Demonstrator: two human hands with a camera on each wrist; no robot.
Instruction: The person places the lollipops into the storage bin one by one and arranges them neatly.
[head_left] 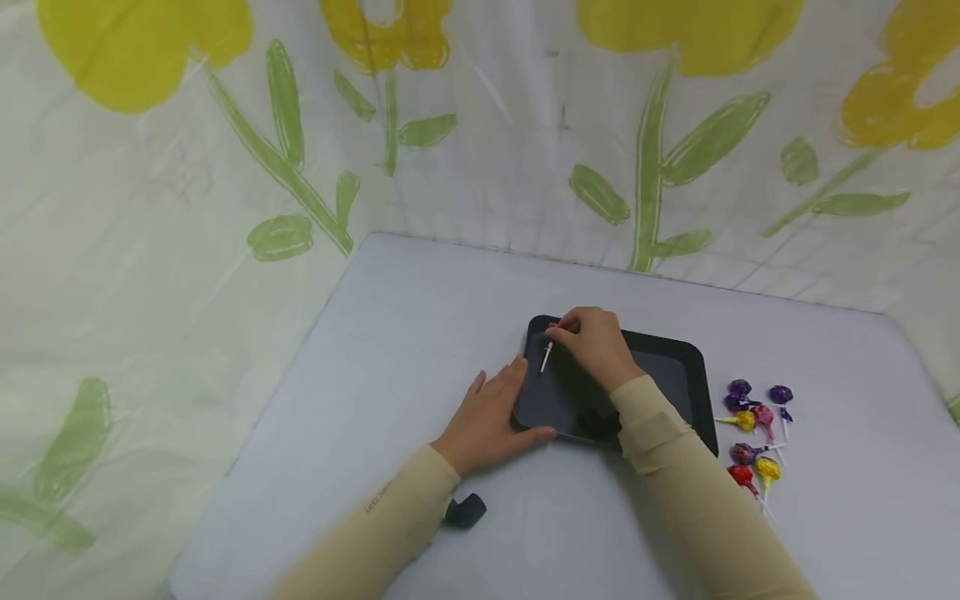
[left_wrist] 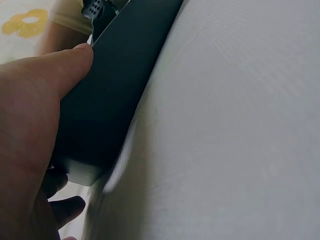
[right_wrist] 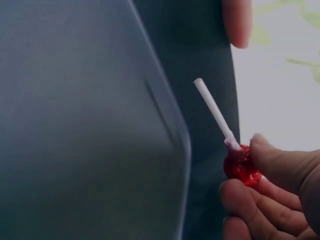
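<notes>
A red-wrapped lollipop (right_wrist: 242, 167) with a white stick is pinched between the thumb and fingers of my right hand (head_left: 597, 337). That hand is over the far left corner of a dark rectangular tray (head_left: 555, 400), and the stick points back over the tray floor. My left hand (head_left: 483, 425) rests against the tray's near left corner. Its fingers lie straight along the left side, and the thumb (left_wrist: 75, 65) presses on the near wall in the left wrist view. The right forearm covers part of the tray's near side.
To the right of the tray, several wrapped lollipops lie loose on the white table (head_left: 375, 358), among them a yellow one (head_left: 768, 471), a red one (head_left: 741, 475) and a purple one (head_left: 780, 393). A flower-printed curtain (head_left: 487, 192) hangs behind the table.
</notes>
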